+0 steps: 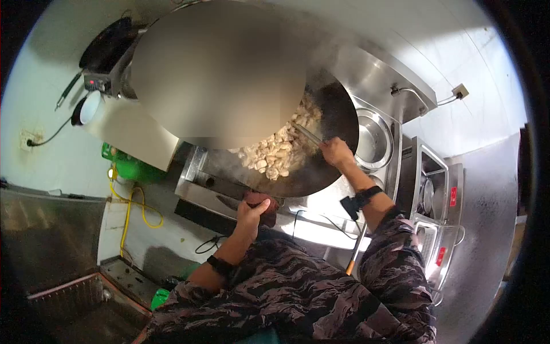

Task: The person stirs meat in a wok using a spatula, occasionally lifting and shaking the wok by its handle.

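Note:
A large dark wok point(339, 112) sits on the stove in front of me, full of pale chopped meat pieces point(276, 153) with steam rising. A blurred oval hides the wok's far left part. My right hand point(337, 153) is closed around the metal handle of a cooking utensil point(307, 133), which slants down into the meat; its working end is hidden. At the near rim, my left hand point(250, 219) grips a reddish-brown cloth point(264, 207) pressed against the wok's edge, thumb on top.
Right of the wok stands a round metal pot point(372, 140); a faucet point(409, 94) juts out behind it. Farther right is a rack point(433, 198) with metal containers. A wooden-handled tool point(356, 252) leans near my right arm. A yellow hose point(127, 221) hangs left, above a sink point(86, 309).

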A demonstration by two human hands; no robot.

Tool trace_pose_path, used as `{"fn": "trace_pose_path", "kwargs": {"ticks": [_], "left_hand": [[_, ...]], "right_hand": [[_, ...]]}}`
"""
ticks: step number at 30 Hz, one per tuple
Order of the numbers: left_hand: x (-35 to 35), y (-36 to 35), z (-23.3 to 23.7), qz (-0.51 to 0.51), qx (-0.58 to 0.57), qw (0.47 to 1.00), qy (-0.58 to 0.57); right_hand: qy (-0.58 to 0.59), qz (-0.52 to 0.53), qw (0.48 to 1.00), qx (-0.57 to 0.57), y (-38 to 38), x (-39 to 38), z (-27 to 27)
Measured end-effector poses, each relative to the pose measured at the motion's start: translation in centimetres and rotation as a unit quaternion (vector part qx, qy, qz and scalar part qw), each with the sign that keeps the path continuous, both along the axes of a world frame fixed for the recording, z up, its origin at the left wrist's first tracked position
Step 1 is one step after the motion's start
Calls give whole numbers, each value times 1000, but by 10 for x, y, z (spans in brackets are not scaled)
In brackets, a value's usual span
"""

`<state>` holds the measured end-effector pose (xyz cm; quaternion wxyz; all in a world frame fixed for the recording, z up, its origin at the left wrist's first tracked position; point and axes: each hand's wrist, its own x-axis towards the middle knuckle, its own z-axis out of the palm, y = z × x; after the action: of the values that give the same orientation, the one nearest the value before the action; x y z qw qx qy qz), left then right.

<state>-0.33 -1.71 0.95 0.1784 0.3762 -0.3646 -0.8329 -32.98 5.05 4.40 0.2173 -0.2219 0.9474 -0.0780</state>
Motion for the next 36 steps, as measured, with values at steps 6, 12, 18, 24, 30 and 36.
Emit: {"fn": "trace_pose_path", "kwargs": {"ticks": [6,12,18,24,30,36], "left_hand": [[2,-2,-18,16,-13,1000,6],[3,1,-10,8,24,999,29],[5,0,-4,-12,28,999,39],[10,-3,8,-57,40,996,64],[5,4,-2,-31,51,994,89],[7,2,-7,-24,13,987,160]], "right_hand": [[146,140,979,-5,-13,36,32],[297,265,917,37,39,48,53],[371,296,880,-1,115,57,107],[428,265,864,-6,159,62,171],[406,306,861,15,180,92,219],[302,358,880,82,181,110,197]]}}
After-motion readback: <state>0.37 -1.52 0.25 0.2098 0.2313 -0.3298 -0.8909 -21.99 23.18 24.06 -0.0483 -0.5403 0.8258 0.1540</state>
